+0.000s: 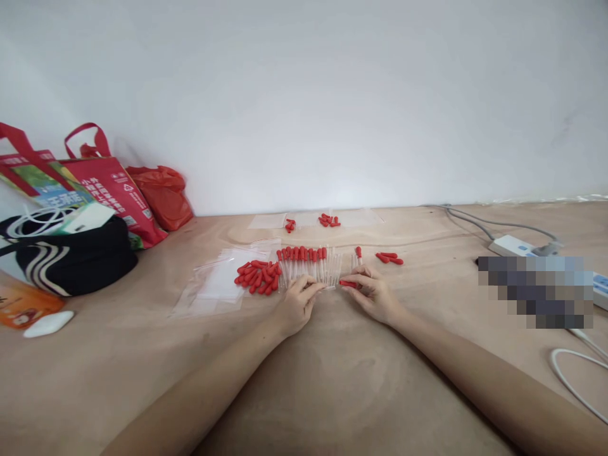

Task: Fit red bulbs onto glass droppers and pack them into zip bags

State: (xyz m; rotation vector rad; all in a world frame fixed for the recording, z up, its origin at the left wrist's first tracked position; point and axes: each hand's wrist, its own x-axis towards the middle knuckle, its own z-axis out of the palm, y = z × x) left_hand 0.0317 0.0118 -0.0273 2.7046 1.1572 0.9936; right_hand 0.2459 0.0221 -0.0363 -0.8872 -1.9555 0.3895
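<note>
- Red bulb lies sideways just above the wooden table, at the fingertips of our right hand; we see thumb and fingers pinching it.
- Its long axis runs left to right, dipping slightly rightward, and its free end points at our left hand.
- Our left thumb and fingers are pressed together on what looks like a clear tube, its visible end lying sideways toward the bulb.
- Between the two near ends we judge the relation that counts: the bulb sits just right of the tube end and a touch farther from us. We cannot tell whether they touch.
- Beyond our left fingers stands the row of capped tubes, pointing away from us; the heap of red bulbs is left of it, nearer our left hand.
- Beyond our right hand lie three loose bulbs.
</note>
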